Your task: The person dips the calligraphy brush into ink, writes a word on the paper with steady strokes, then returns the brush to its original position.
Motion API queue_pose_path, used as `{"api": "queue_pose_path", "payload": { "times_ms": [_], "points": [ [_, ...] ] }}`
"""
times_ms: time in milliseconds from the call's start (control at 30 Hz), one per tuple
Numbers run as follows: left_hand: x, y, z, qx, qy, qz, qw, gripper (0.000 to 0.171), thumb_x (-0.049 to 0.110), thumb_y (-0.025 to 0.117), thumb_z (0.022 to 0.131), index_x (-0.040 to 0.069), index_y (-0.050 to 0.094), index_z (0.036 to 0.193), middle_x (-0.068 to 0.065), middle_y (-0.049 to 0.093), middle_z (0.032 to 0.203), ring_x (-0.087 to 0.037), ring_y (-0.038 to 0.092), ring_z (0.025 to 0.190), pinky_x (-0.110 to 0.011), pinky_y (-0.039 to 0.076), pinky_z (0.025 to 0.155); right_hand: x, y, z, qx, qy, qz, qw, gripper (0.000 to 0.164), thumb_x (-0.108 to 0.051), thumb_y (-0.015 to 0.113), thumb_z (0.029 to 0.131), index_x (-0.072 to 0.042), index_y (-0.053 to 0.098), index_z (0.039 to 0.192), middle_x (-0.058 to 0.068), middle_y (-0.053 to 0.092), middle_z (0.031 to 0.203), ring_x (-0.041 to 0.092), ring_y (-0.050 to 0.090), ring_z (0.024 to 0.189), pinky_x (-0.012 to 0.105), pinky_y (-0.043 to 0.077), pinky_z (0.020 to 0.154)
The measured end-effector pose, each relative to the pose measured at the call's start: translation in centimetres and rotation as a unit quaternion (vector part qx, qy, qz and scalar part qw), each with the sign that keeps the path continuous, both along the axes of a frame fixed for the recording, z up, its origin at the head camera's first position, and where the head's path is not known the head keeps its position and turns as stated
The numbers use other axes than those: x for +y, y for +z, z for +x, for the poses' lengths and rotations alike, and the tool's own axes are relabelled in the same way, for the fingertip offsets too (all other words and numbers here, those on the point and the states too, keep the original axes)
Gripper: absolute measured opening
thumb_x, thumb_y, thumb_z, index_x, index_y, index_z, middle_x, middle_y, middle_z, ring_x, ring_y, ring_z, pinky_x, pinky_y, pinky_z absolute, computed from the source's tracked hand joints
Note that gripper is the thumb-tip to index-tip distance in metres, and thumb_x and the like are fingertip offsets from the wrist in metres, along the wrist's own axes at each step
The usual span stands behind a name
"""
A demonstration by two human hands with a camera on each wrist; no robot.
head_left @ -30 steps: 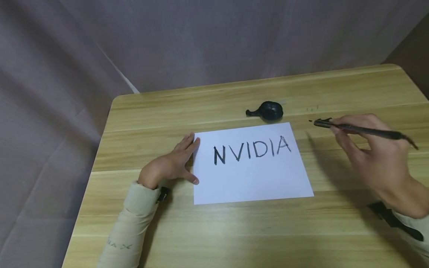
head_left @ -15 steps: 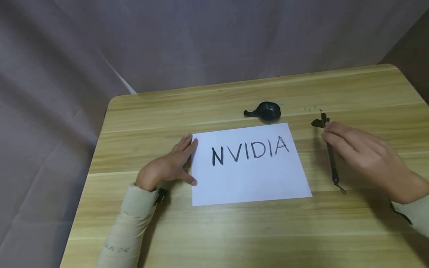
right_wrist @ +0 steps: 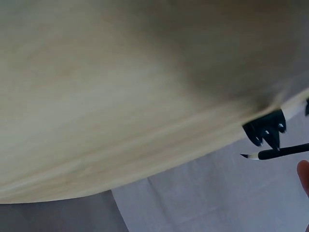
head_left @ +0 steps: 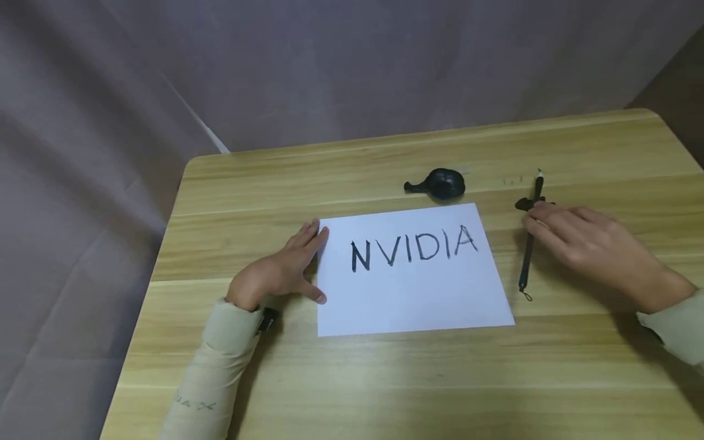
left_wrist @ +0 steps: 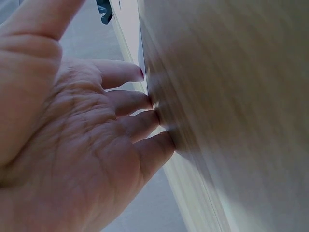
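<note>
A white sheet of paper (head_left: 407,305) lies on the wooden table with NVIDIA written on it in black. My left hand (head_left: 277,269) rests at its left edge, fingers and thumb spread. In the left wrist view, those fingertips (left_wrist: 157,140) touch down at the table. To the right of the sheet, my right hand (head_left: 594,250) pinches the dark shaft of a calligraphy brush (head_left: 527,263). The brush lies across a small black brush rest (head_left: 522,204), its dark tip pointing away from me. In the right wrist view, the rest (right_wrist: 265,128) shows its pointed prongs beside the brush.
Beyond the paper sits a small black, stemmed ink dish (head_left: 444,183). Faint dark marks (head_left: 513,180) dot the table (head_left: 385,391) near the brush tip. A grey curtain (head_left: 352,67) hangs behind the table's far edge.
My right hand has lowered the brush onto the rest and swung it round, tip away from me. Over the last half second its loop end shifted left. The left hand stays put.
</note>
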State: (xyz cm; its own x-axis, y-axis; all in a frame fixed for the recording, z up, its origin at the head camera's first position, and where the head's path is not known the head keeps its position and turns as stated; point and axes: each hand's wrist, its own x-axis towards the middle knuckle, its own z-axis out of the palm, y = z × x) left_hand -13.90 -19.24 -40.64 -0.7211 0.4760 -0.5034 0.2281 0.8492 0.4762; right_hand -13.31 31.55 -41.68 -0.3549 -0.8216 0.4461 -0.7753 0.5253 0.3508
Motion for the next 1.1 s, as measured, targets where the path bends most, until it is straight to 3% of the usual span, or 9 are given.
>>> {"api": "queue_pose_path", "payload": {
  "times_ms": [233,733,800,867,933,1000,1100],
  "points": [
    [0.1,-0.4,0.0,0.0,0.003,0.0,1.0,0.133,0.034,0.094,0.08,0.014,-0.002,0.171,-0.005,-0.019,0.176,-0.024,-0.02,0.162,-0.05,0.006,0.132,1.2,-1.8,-0.4,-0.012,-0.012,0.035,0.999,0.052,0.003,0.013,0.114,0.014,0.063,0.126,0.033,0.066,0.125,0.045,0.067,0.111,0.054,0.058,0.076],
    [0.2,-0.1,0.0,0.007,-0.006,0.006,0.9999,0.132,0.031,0.094,0.08,0.008,0.0,0.17,-0.01,-0.017,0.176,-0.029,-0.017,0.162,-0.051,0.004,0.131,1.4,-2.3,-0.4,-0.093,-0.029,0.042,0.994,0.069,-0.01,-0.003,0.113,0.014,0.059,0.133,0.034,0.062,0.128,0.048,0.066,0.108,0.057,0.059,0.076],
    [0.3,-0.2,-0.1,0.01,-0.009,0.004,0.9999,0.132,0.032,0.094,0.08,0.008,0.0,0.17,-0.01,-0.017,0.176,-0.029,-0.017,0.162,-0.051,0.004,0.131,1.5,-2.2,-0.2,-0.098,-0.031,0.044,0.994,0.055,0.0,0.009,0.114,0.014,0.058,0.134,0.034,0.06,0.13,0.049,0.066,0.107,0.059,0.059,0.077],
    [0.4,-0.1,0.0,0.013,-0.012,-0.003,0.9998,0.133,0.033,0.094,0.08,0.007,0.0,0.17,-0.011,-0.017,0.176,-0.029,-0.016,0.162,-0.05,0.004,0.131,1.6,-2.0,0.0,-0.104,-0.033,0.044,0.993,0.041,0.016,0.029,0.107,0.013,0.057,0.136,0.034,0.059,0.132,0.05,0.066,0.108,0.06,0.059,0.079],
    [0.5,0.0,0.0,0.017,-0.016,-0.017,0.9996,0.133,0.035,0.094,0.079,0.007,0.0,0.17,-0.012,-0.016,0.176,-0.03,-0.016,0.162,-0.049,0.004,0.132,1.5,-1.7,0.1,-0.112,-0.036,0.037,0.992,0.048,0.025,0.048,0.091,0.013,0.057,0.137,0.034,0.059,0.133,0.051,0.065,0.11,0.061,0.058,0.081],
    [0.7,0.2,0.0,0.019,-0.017,-0.031,0.9992,0.134,0.036,0.094,0.079,0.007,0.0,0.17,-0.012,-0.015,0.176,-0.03,-0.015,0.162,-0.049,0.004,0.132,1.4,-1.2,0.3,-0.124,-0.045,0.021,0.991,0.06,0.025,0.057,0.079,0.012,0.057,0.137,0.033,0.059,0.134,0.051,0.063,0.113,0.062,0.058,0.083],
    [0.9,0.5,0.0,0.022,-0.02,-0.047,0.9985,0.135,0.038,0.094,0.079,0.007,0.0,0.17,-0.011,-0.015,0.176,-0.029,-0.015,0.162,-0.048,0.005,0.132,1.1,-0.3,0.5,-0.142,-0.067,-0.021,0.987,0.033,0.007,0.042,0.106,0.009,0.058,0.135,0.03,0.06,0.131,0.049,0.062,0.114,0.063,0.056,0.084]
  ]
}}
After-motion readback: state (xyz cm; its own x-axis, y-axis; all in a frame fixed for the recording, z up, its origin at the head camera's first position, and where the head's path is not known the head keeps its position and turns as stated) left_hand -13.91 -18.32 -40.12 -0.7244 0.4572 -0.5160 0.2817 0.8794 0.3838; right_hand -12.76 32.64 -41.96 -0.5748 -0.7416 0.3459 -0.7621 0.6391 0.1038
